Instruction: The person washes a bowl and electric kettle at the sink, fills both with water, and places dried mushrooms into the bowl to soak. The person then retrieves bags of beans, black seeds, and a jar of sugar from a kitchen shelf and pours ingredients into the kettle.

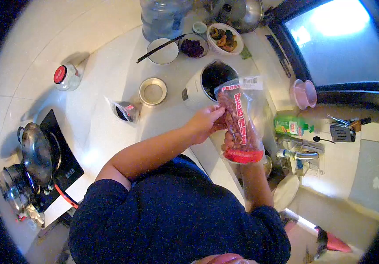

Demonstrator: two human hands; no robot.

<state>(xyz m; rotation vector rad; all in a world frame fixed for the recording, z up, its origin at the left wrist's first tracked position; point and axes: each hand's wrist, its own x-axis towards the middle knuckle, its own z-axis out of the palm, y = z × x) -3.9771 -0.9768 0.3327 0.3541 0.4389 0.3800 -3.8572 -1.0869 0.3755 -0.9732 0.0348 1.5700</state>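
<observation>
A clear plastic bag with red lettering and a red lower band is held up in front of me, dark reddish pieces inside it. My left hand pinches the bag's left edge near the upper part. Supporting the bag lower down is my right hand, its fingers curled at the left edge and the rest mostly hidden behind the bag. Just beyond the bag stands a white appliance jug with its top uncovered and a dark interior. The bag's upper end overlaps the jug's rim from this view; I cannot tell whether they touch.
A metal bowl and a small opened packet lie to the left. Farther back are a white bowl with chopsticks across it, a bowl of dark red food and a water bottle. A wok sits on the left cooktop.
</observation>
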